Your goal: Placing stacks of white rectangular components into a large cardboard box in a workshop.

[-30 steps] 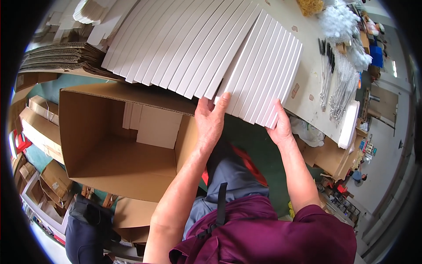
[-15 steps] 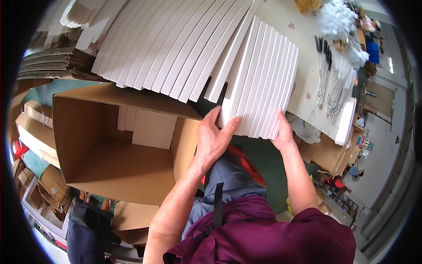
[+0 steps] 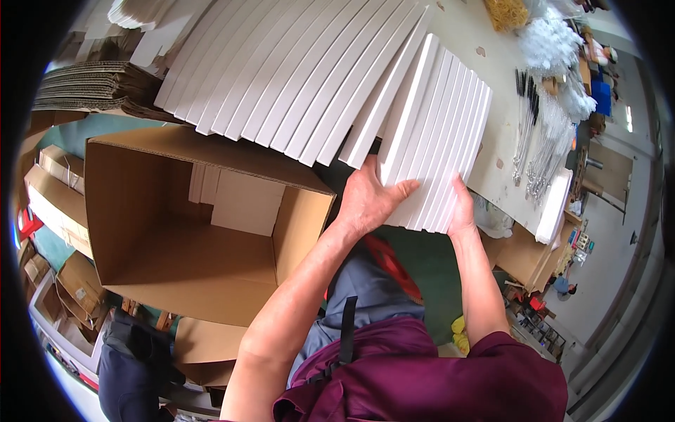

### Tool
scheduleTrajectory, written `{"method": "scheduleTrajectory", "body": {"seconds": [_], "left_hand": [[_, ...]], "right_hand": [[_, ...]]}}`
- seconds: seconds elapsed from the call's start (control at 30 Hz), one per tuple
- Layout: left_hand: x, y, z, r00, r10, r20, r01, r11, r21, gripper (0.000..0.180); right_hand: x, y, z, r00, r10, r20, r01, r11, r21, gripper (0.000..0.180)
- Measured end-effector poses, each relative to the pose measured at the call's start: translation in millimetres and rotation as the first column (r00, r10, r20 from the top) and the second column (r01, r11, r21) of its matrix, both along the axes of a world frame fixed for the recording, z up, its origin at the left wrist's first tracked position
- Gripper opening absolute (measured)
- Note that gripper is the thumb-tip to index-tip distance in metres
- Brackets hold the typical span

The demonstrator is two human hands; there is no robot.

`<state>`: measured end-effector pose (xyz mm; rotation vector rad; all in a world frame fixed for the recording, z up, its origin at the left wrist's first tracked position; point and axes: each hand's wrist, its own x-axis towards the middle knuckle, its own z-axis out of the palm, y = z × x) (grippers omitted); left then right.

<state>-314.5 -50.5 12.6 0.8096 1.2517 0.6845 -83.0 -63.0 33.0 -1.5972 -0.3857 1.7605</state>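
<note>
A block of slim white boxes (image 3: pixel 441 126), standing on edge side by side, is squeezed between my two hands at the table's near edge. My left hand (image 3: pixel 371 198) grips the block's left side, its thumb lying across the near ends. On the opposite side my right hand (image 3: pixel 462 207) presses with its fingers partly hidden behind the block. Left of it, a long fanned row of similar white boxes (image 3: pixel 281 77) rests on the table, one leaning box between the two groups. An open cardboard carton (image 3: pixel 186 253) sits below the row, with a few white boxes (image 3: pixel 246 202) inside at its far right.
Beyond the block, the table (image 3: pixel 485 151) holds thin wire-like tools with black parts (image 3: pixel 524 112) and clear plastic-wrapped ones (image 3: pixel 552 141). Flattened cardboard (image 3: pixel 98 88) is stacked at left. More cartons (image 3: pixel 60 204) stand behind the open one. A person in dark clothing (image 3: pixel 137 369) is at lower left.
Both hands and the block have shifted slightly right in view. The block's boxes sit closer together, and my left hand reaches further around its left side.
</note>
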Motion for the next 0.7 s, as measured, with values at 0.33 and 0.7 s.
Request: {"method": "scheduleTrajectory", "body": {"seconds": [0.33,0.7], "left_hand": [[-21.0,-21.4,70.7,0.996,-0.049,0.074,0.038,0.99,0.138,0.057],[-135.6,-111.0,115.9,0.919,0.368,0.141,-0.381,0.921,0.08,0.06]], "right_hand": [[15.8,-46.2,46.8,0.986,-0.145,0.08,0.125,0.969,0.215,0.083],[-87.7,-29.2,72.8,0.92,0.38,0.102,-0.392,0.87,0.299,0.088]]}}
